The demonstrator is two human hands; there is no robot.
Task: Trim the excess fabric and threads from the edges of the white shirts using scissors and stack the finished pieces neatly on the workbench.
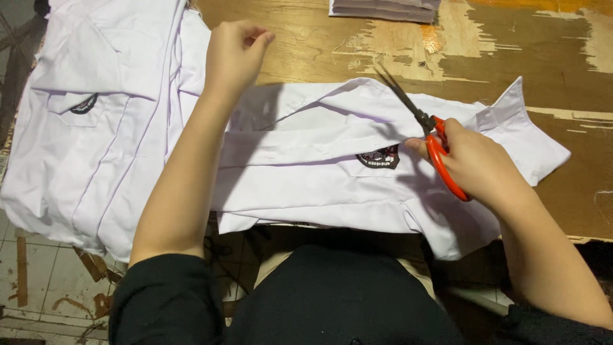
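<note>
Currently the right hand grips red-handled scissors, fingers clamped through the loops, blades over a white shirt. Left hand, fingers loosely curled together, hovers beyond the shirt's far edge.

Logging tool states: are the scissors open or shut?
Shut: the scissors' dark blades lie together as one thin point, orange handles in the right hand.

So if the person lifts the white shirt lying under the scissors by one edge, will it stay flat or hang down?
The white shirt would probably droop: it is thin cloth, already folded and creased. Its collar looks somewhat stiffer. It likely slides easily on the wooden table.
</note>
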